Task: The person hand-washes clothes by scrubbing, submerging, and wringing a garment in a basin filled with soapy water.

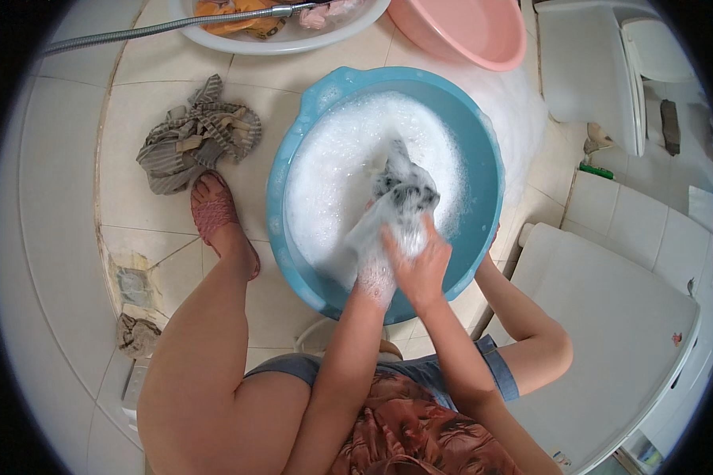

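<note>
A blue plastic basin (284, 245) full of white suds (325, 190) stands on the floor in front of me. In it a dark grey, soapy wet cloth (404, 184) is bunched up above the foam. My right hand (424, 265) closes on the near end of this cloth, with foam between its fingers. Thick suds coat my left hand (372, 249), which grips the cloth from the left side; most of its fingers are hidden. I cannot tell what kind of garment the cloth is.
A striped garment (198, 142) lies crumpled on the tiles at left, beside my sandalled foot (218, 218). Behind the basin are a white tub (285, 41) with orange and pink clothes, a shower hose (174, 30) and a pink basin (467, 32). Foam (515, 119) covers the floor at right.
</note>
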A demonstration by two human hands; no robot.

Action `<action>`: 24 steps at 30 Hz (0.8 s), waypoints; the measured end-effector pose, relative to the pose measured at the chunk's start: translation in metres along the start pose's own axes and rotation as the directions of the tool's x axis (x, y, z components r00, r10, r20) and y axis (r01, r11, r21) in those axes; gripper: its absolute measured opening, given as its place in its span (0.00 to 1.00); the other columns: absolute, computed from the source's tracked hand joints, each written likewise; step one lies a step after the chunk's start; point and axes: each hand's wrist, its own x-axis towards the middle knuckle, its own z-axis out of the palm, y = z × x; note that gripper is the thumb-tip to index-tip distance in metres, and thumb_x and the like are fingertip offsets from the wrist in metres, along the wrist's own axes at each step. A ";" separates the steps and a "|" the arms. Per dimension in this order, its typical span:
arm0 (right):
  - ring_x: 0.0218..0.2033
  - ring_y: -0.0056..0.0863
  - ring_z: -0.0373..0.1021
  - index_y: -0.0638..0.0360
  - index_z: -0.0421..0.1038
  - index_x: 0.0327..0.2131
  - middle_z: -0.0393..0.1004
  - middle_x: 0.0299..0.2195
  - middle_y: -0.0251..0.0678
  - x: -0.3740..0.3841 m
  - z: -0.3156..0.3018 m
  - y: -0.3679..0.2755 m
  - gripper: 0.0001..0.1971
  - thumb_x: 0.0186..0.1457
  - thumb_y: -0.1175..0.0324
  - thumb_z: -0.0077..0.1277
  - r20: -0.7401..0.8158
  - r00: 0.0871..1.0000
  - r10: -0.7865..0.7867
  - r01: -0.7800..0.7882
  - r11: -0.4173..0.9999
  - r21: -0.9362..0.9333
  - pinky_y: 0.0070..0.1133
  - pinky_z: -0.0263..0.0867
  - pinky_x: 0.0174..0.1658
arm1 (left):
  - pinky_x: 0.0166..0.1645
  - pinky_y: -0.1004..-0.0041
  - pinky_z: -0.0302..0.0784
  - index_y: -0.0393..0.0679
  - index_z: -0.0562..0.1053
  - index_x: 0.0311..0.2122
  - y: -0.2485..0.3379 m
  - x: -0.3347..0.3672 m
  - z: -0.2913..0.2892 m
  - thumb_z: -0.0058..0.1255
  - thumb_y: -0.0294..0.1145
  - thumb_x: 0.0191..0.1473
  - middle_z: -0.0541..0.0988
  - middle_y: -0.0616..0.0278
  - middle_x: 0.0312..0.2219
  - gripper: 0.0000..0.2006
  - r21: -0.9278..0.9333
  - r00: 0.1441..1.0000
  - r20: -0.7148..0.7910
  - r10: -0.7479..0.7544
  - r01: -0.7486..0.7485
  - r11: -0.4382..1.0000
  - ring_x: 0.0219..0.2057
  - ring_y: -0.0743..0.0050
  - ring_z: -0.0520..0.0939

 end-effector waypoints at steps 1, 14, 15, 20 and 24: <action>0.37 0.39 0.68 0.68 0.61 0.45 0.69 0.38 0.50 0.006 0.001 -0.001 0.27 0.41 0.65 0.55 -0.103 0.992 -0.070 0.055 0.988 -0.144 0.27 0.61 0.42 | 0.46 0.73 0.68 0.39 0.62 0.49 0.002 0.005 -0.004 0.32 0.35 0.56 0.69 0.58 0.41 0.17 0.611 0.962 0.129 0.240 -0.268 0.745 0.42 0.70 0.71; 0.40 0.22 0.63 0.58 0.60 0.47 0.66 0.39 0.34 0.056 -0.019 0.071 0.28 0.40 0.64 0.56 0.513 0.852 0.103 -0.459 0.618 0.638 0.18 0.59 0.44 | 0.53 0.63 0.55 0.39 0.64 0.48 0.025 0.040 0.005 0.43 0.49 0.49 0.64 0.44 0.46 0.26 0.961 0.985 -0.052 0.164 0.004 0.276 0.48 0.51 0.64; 0.35 0.21 0.66 0.59 0.64 0.43 0.69 0.33 0.32 0.070 -0.019 0.072 0.21 0.43 0.67 0.53 0.523 0.831 0.190 -0.517 0.611 0.600 0.16 0.61 0.40 | 0.56 0.63 0.52 0.39 0.64 0.49 0.034 0.041 0.006 0.42 0.48 0.50 0.63 0.44 0.48 0.26 0.919 0.958 -0.123 0.258 0.011 0.395 0.51 0.51 0.60; 0.34 0.40 0.68 0.65 0.67 0.38 0.72 0.32 0.46 0.117 0.046 0.112 0.14 0.47 0.67 0.47 -0.283 0.959 -0.007 -0.003 0.999 -0.032 0.28 0.62 0.42 | 0.54 0.67 0.55 0.33 0.64 0.47 0.024 0.045 -0.011 0.43 0.44 0.50 0.66 0.44 0.46 0.25 0.781 0.763 -0.526 0.376 0.257 0.569 0.48 0.49 0.65; 0.37 0.46 0.66 0.65 0.70 0.35 0.70 0.33 0.52 0.091 0.069 0.117 0.13 0.49 0.68 0.41 0.553 0.753 -0.356 0.490 0.865 -0.110 0.30 0.61 0.43 | 0.53 0.67 0.57 0.33 0.65 0.47 0.032 0.037 -0.020 0.42 0.43 0.50 0.67 0.40 0.45 0.24 0.698 0.817 -0.537 0.208 0.293 0.653 0.48 0.49 0.66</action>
